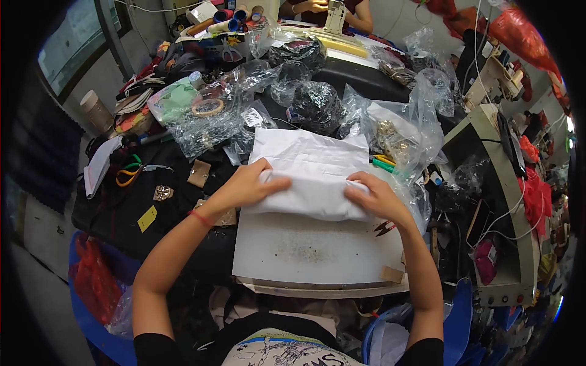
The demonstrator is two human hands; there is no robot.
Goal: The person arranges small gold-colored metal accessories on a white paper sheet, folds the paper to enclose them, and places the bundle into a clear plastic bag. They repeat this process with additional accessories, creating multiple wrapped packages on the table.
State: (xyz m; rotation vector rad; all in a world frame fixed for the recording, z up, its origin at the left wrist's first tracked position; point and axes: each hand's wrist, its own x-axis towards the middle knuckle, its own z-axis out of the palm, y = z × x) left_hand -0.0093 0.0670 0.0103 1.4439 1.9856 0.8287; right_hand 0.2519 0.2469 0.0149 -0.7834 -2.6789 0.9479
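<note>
A white paper-like sheet (310, 146) lies over the far half of a white work board (274, 250). Its near part is folded into a thick, creased bundle, and whether anything is inside is hidden. My left hand (251, 183) grips the left end of the fold, thumb on top. At the right end, my right hand (373, 196) presses and holds the same fold, fingers curled over it. Small snips (384, 228) lie beside my right wrist. Near the board's right edge is a small tan piece (391, 274), and dark specks dot the board.
Clear plastic bags (421, 125) and a black wrapped bundle (316, 107) crowd the far side. To the left lie orange-and-green-handled pliers (129, 171), a metal fitting (163, 193) and a yellow tag (148, 218). A machine table (497, 183) stands right; another person's hand (314, 6) shows at the back.
</note>
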